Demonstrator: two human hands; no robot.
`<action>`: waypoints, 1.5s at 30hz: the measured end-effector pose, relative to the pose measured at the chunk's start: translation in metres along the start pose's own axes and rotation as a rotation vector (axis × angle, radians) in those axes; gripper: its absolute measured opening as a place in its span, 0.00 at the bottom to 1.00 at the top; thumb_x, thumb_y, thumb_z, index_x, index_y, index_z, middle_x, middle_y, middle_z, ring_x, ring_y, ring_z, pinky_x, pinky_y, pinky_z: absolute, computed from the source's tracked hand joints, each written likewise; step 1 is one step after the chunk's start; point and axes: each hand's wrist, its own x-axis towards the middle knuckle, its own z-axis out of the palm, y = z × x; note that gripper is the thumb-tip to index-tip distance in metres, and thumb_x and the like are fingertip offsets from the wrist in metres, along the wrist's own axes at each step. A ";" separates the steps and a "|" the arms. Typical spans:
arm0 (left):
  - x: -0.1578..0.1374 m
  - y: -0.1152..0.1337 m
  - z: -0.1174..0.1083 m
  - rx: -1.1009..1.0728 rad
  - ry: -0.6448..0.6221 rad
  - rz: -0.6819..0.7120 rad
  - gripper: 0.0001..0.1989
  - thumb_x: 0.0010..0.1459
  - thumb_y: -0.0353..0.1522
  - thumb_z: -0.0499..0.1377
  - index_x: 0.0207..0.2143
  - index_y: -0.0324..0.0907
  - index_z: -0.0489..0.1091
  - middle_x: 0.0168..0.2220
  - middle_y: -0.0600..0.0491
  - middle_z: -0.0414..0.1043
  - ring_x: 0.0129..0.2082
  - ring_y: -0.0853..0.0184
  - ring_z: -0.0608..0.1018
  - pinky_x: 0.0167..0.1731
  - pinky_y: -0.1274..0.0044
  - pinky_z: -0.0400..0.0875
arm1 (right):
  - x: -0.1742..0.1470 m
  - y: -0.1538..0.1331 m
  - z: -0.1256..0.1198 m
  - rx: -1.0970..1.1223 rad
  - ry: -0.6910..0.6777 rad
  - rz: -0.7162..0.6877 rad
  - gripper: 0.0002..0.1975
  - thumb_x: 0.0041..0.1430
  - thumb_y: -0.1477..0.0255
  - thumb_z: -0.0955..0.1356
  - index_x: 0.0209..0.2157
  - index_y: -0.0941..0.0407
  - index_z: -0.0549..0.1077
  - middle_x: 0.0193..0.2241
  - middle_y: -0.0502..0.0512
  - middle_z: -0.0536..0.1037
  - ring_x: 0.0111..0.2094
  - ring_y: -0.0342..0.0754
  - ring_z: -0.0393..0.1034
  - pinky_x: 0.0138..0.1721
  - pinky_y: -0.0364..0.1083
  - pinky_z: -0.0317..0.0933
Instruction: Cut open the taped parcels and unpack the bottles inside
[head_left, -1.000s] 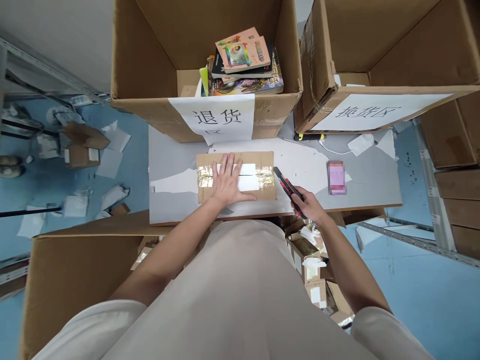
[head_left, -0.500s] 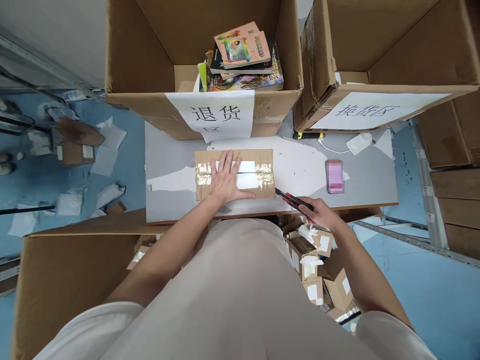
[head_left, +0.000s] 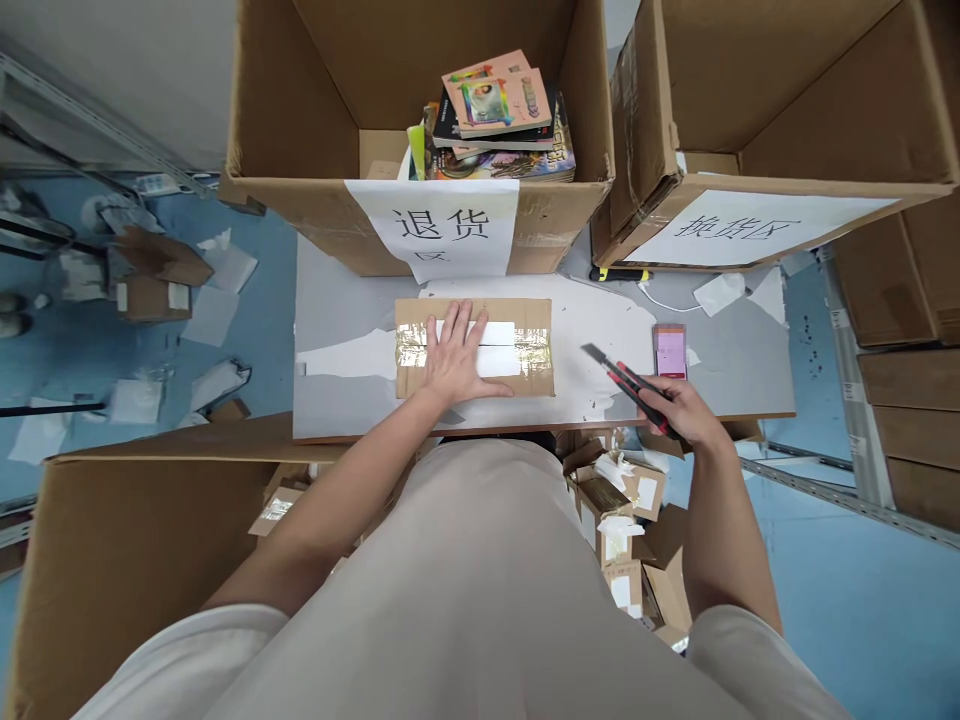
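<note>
The left hand, spread flat, rests on a brown oblong cardboard parcel, long axis along the grey table's front edge; over the table's right half, a slim black-and-red knife slants, blade pointing far-left, handle in the right hand's curled fingers.

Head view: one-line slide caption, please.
Left hand flat on a taped cardboard box; right hand holds a utility knife, blade apart from the box.

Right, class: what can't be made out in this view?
Inside the small carton: head view, hidden by its closed top.
Part of the label: head view, under the left hand.
Details on the phone: head view, too small.
Far rim of the book box: head view, beyond the top edge.
</note>
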 end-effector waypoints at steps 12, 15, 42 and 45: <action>-0.001 0.002 -0.002 0.055 -0.015 -0.005 0.63 0.36 0.62 0.58 0.66 0.37 0.40 0.68 0.39 0.34 0.66 0.43 0.38 0.60 0.54 0.25 | 0.029 -0.002 0.085 0.164 0.124 -0.166 0.31 0.54 0.51 0.65 0.54 0.56 0.66 0.21 0.46 0.70 0.14 0.39 0.64 0.13 0.39 0.58; -0.001 0.002 -0.003 0.060 -0.025 -0.009 0.63 0.36 0.62 0.58 0.66 0.37 0.40 0.68 0.38 0.34 0.66 0.43 0.37 0.60 0.54 0.26 | 0.027 0.003 0.091 0.227 0.115 -0.159 0.32 0.54 0.51 0.65 0.55 0.56 0.65 0.21 0.46 0.70 0.14 0.40 0.64 0.14 0.40 0.59; 0.000 0.002 0.003 0.007 -0.013 -0.013 0.65 0.33 0.61 0.61 0.66 0.38 0.39 0.68 0.38 0.31 0.66 0.42 0.36 0.60 0.52 0.25 | -0.018 -0.030 0.059 -0.491 0.044 -0.202 0.25 0.61 0.62 0.59 0.57 0.55 0.65 0.16 0.45 0.68 0.13 0.41 0.62 0.20 0.41 0.62; -0.001 0.002 0.002 0.017 -0.015 -0.014 0.65 0.33 0.61 0.61 0.66 0.38 0.39 0.68 0.39 0.31 0.66 0.43 0.36 0.60 0.53 0.25 | -0.023 -0.034 0.058 -0.527 0.040 -0.183 0.24 0.61 0.62 0.59 0.57 0.55 0.65 0.16 0.45 0.68 0.13 0.42 0.62 0.21 0.41 0.62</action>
